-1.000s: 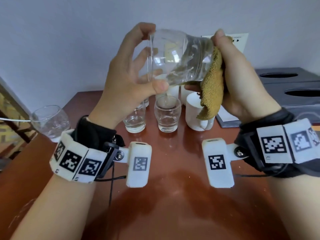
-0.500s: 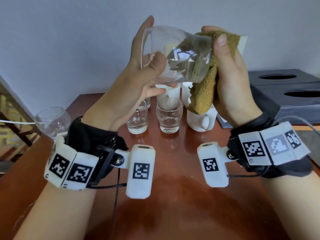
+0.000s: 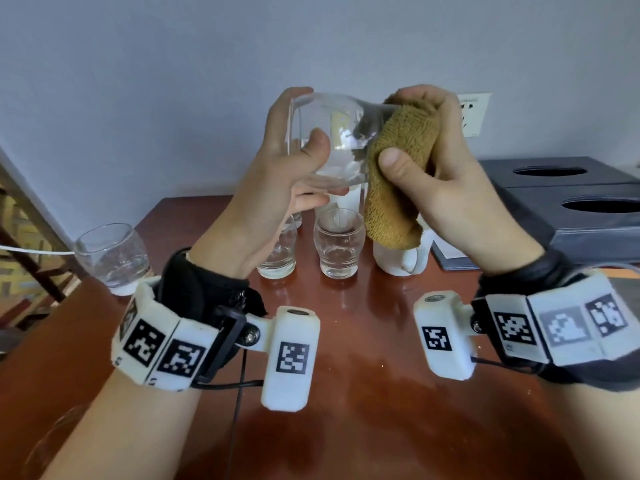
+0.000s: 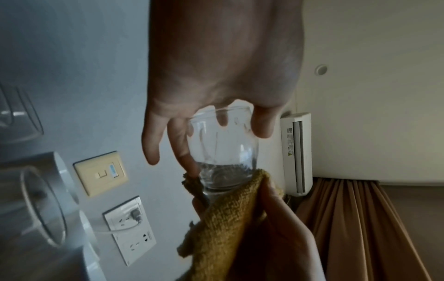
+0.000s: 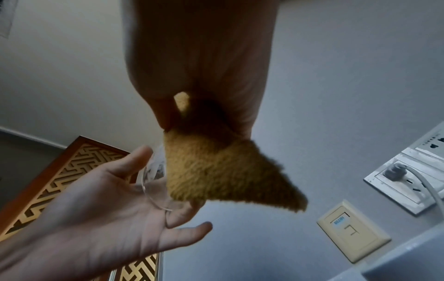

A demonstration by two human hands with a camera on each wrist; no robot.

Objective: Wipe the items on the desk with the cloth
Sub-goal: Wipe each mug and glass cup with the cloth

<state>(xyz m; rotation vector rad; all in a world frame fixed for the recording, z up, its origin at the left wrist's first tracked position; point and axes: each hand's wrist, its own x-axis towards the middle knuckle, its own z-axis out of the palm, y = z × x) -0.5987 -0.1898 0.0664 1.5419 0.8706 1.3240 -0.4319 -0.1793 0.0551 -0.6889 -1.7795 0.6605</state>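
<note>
A glass (image 3: 329,140), seemingly empty, was held sideways above the desk (image 3: 363,393) by the left hand (image 3: 277,188); its base was wrapped in the cloth (image 3: 394,174), clutched by the right hand (image 3: 446,181).

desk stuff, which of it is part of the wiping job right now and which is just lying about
In the job:
- glass, gripped by the left hand
- cloth, pressed on its base by the right hand

Waiting on the desk:
- round glass
- small glasses
- mug

Just lying about:
- grey box
</note>
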